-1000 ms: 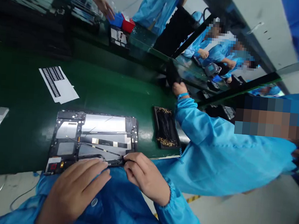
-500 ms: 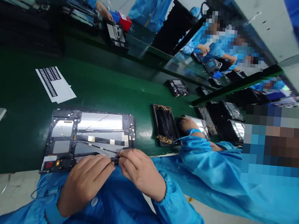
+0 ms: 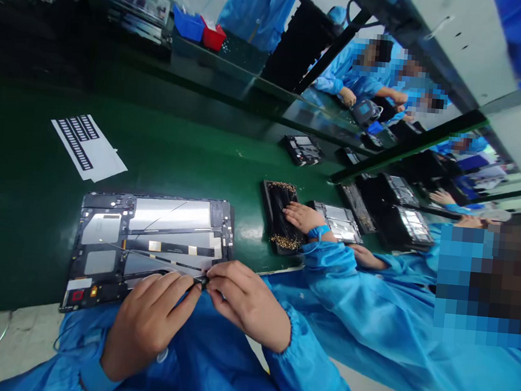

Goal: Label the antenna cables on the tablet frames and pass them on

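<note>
An opened tablet (image 3: 99,262) lies on the green bench in front of me, its inner parts facing up. Across it runs a thin black cable (image 3: 146,252) with a small gold tip at its left end. My left hand (image 3: 152,317) is closed at the tablet's near edge, thumb and fingers pinched together; what they hold is hidden. Beside it, my right hand (image 3: 248,304) pinches at the near right corner, where the cable runs in under its fingertips. Both sets of fingertips nearly meet around a small dark part.
White label sheets (image 3: 92,150) lie beyond the tablet. To the right, a co-worker's hand (image 3: 302,216) rests on a black tray (image 3: 266,205) of gold-tipped cables. More opened tablets (image 3: 338,222) stand past it. Blue (image 3: 187,23) and red bins (image 3: 214,36) sit at the back.
My hands stay pinched at the same corner, while the view has shifted slightly. The co-worker's hand has moved left onto the cable tray. At the back, another person's hand and a tablet have left view.
</note>
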{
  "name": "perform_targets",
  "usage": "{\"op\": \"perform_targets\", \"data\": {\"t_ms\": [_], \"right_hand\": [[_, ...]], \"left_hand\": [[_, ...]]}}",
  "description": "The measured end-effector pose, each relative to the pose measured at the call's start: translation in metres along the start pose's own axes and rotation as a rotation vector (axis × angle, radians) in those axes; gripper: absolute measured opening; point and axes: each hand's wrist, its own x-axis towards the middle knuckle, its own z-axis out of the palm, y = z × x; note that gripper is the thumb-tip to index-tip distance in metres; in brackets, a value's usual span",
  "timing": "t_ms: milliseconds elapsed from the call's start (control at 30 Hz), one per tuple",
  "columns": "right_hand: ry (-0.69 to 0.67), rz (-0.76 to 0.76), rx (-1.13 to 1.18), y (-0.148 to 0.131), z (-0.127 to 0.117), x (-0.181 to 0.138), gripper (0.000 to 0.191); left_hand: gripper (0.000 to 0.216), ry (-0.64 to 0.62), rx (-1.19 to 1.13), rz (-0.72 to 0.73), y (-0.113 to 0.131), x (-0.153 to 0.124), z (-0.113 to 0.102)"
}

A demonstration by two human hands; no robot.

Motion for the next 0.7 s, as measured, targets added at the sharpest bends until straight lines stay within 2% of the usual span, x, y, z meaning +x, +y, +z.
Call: {"op": "perform_targets", "data": {"t_ms": [200,467,567,700], "right_hand": [[0.131,0.108,0.144,0.005,0.005,-0.016,0.014],[0.16,0.099,0.102,0.006,0.01,-0.011,0.011],[0.165,0.05,0.022,0.007,0.014,-0.013,0.015],[0.216,-0.111,-0.171,0.01,0.024,-0.026,0.028]], "left_hand": [[0.023,0.005,-0.042,-0.072,0.005,0.003,0.004],[0.011,-0.002,-0.049,-0.15,0.009,0.008,0.009],[0.013,-0.031,-0.05,-0.184,0.011,0.01,0.01],[0.022,-0.053,-0.054,-0.145,0.012,0.005,0.006]]}}
